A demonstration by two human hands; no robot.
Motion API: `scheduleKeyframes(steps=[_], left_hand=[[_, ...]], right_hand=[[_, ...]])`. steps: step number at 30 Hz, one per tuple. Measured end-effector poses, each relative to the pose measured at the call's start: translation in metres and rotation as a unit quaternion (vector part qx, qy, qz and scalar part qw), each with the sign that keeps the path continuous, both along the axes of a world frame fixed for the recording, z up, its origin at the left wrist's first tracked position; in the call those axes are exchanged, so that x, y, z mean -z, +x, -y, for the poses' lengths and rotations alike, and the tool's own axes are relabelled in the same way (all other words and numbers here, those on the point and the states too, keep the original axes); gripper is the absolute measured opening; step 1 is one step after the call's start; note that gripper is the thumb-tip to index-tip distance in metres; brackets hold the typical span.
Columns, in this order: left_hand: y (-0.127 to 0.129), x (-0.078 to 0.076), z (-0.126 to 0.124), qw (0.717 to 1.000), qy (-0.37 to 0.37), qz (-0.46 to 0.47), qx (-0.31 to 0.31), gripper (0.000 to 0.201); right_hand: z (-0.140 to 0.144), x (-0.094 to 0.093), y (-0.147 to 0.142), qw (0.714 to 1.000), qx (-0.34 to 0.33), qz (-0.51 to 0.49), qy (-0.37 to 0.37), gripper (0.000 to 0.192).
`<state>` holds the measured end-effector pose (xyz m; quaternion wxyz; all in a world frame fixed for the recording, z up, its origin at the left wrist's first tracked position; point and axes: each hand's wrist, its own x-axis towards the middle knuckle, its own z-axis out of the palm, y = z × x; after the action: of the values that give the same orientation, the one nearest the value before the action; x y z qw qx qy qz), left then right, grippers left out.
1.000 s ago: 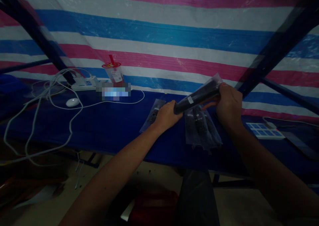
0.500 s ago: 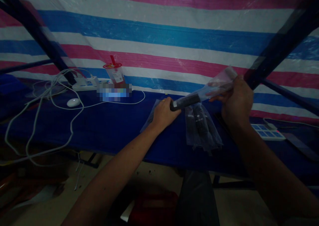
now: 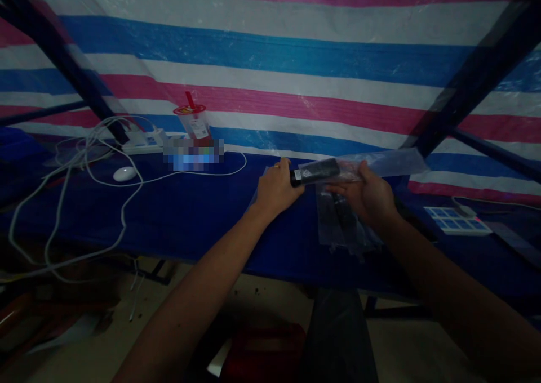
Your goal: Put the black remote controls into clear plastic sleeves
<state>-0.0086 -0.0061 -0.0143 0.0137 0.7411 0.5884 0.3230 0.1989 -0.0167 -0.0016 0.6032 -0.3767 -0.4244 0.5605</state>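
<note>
left hand [image 3: 276, 188]: curled shut around the near end of a black remote [image 3: 315, 172], thumb on top, sitting roughly dead centre of the view, just above the bench [image 3: 177, 214]

right hand [image 3: 367, 194]: at about 3 o'clock from the left one, fingers loosely bent and pinching the clear plastic sleeve [image 3: 380, 163] from underneath, right where the remote's far end sits inside it

black remote: one in hand, lying almost level, the label end poking out of the sleeve toward 9 o'clock, the rest still in the plastic

plastic sleeve: one, its free end trailing off toward 3 o'clock past the right hand

bagged remotes [image 3: 342, 222]: a small pile on the bench directly under the hands, at 6 o'clock from the held one; I can make out two dark shapes, can't tell if there's more, it's pretty dark

another bag [image 3: 258, 194]: mostly hidden behind the left hand, so no idea what's in it

flat white panel [image 3: 456, 223]: one, way over at 3 o'clock on the bench, with blue squares on it

white mouse [image 3: 124, 173]: one, at 9 o'clock, well apart from the hands

white cables [image 3: 84, 163]: a tangle, several loops, can't count them properly

power strip [image 3: 141, 141]: one, behind the mouse toward 10 o'clock

drink cup [image 3: 193, 123]: one, red lid and straw, at 11 o'clock against the striped tarp [image 3: 270, 62]
</note>
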Motion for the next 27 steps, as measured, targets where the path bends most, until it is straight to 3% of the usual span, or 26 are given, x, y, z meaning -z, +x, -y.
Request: scheduleKeyframes(steps=[5,8,12,18,23,27], left_hand=[[-0.019,-0.003,-0.007,0.995,-0.011,0.063,-0.078,0.052],[-0.029,-0.004,-0.010,0.989,0.001,0.118,-0.095,0.055],[-0.028,-0.005,-0.010,0.990,0.033,0.133,-0.046,0.053],[-0.006,0.000,-0.004,0.996,0.025,0.057,0.059,0.056],[0.003,0.007,-0.003,0.996,0.024,0.006,0.085,0.058],[0.003,0.007,-0.002,0.996,0.029,0.017,0.081,0.059]], right_hand=[[-0.015,0.004,0.023,0.998,0.056,-0.024,-0.012,0.037],[-0.021,0.010,0.028,0.998,0.065,-0.006,0.004,0.033],[-0.017,0.014,0.020,1.000,0.026,0.008,-0.016,0.031],[-0.001,0.011,-0.002,0.996,-0.077,0.045,0.001,0.047],[0.004,0.010,-0.006,0.993,-0.116,0.035,-0.013,0.045],[0.005,0.011,-0.005,0.991,-0.122,0.050,0.000,0.048]])
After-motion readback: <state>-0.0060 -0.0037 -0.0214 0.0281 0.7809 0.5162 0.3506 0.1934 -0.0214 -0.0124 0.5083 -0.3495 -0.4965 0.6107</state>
